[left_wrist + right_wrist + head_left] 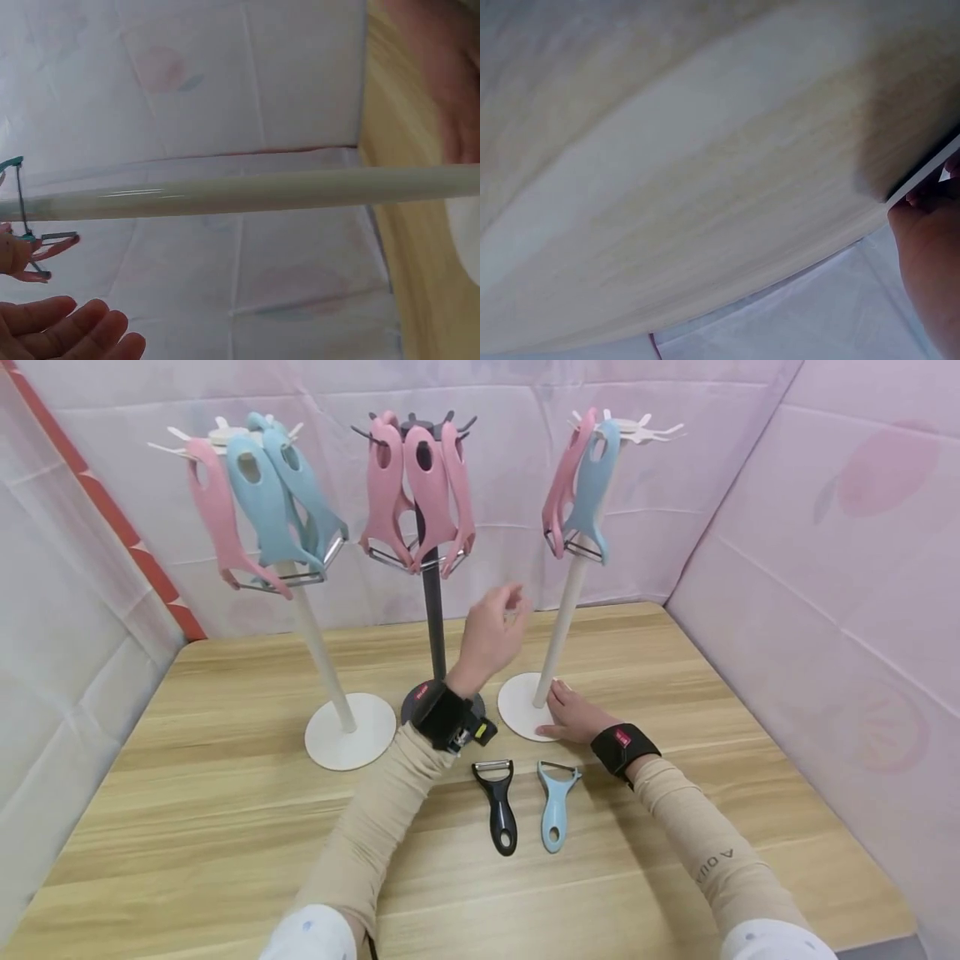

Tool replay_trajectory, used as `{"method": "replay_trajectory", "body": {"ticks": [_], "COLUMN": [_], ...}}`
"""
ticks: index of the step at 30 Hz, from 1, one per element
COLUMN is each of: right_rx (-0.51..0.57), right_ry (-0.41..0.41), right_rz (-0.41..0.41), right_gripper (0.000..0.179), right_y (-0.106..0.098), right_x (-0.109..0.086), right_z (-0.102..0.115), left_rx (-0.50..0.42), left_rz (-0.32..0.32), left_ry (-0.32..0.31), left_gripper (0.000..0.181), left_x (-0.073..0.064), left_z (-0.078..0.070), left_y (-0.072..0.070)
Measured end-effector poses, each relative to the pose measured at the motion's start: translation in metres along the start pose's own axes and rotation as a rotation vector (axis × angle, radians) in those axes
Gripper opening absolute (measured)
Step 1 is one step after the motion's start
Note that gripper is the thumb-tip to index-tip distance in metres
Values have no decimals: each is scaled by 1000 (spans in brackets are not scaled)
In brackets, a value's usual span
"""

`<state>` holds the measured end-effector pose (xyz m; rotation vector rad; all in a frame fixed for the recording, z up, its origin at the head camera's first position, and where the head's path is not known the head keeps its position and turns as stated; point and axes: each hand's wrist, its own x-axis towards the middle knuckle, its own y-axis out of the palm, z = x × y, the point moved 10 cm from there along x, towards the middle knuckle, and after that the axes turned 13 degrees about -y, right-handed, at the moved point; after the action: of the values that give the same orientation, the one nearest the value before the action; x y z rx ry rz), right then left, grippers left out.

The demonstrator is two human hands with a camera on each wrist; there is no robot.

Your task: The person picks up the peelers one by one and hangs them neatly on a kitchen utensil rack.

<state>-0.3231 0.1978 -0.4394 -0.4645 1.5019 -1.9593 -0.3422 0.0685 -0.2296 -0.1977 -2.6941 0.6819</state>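
My left hand (491,631) is raised left of the right-hand white stand (567,618), its fingers loosely bent and holding nothing. In the left wrist view its fingers (67,330) hang beside the pole (247,193). Pink peelers (562,485) and a light blue peeler (595,485) hang from that stand's hooks, above the hand. Low down, my right hand (579,717) grips the rim of its round base (517,706), thumb at the front and fingers near the pole. The right wrist view has this hand (926,247) at the base's thin edge.
A black peeler (498,806) and a light blue peeler (556,810) lie on the wooden table (225,827) between the forearms. A black stand (432,602) holds pink peelers; another white stand (318,647), far left, holds pink and blue ones. Cloth walls enclose the table.
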Motion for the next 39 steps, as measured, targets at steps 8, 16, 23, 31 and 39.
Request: {"method": "replay_trajectory", "body": {"ticks": [8, 16, 23, 31, 39], "right_rx": [-22, -104, -200, -256, -372], "right_ry": [-18, 65, 67, -317, -563], "right_rz": [-14, -17, -87, -64, -38], "right_gripper": [87, 83, 58, 57, 49], "right_y": [-7, -17, -42, -34, -6], "right_x": [0, -3, -24, -55, -70], "right_z": [-3, -6, 27, 120, 168], "left_rx": [472, 761, 889, 910, 987], "left_rz": [273, 567, 734, 759, 800], "left_ry": [45, 64, 51, -33, -45], "left_gripper": [47, 60, 65, 63, 61], "left_x": [-27, -50, -68, -76, -85], "left_z": [46, 93, 115, 133, 140], "left_y": [58, 107, 132, 138, 147]}}
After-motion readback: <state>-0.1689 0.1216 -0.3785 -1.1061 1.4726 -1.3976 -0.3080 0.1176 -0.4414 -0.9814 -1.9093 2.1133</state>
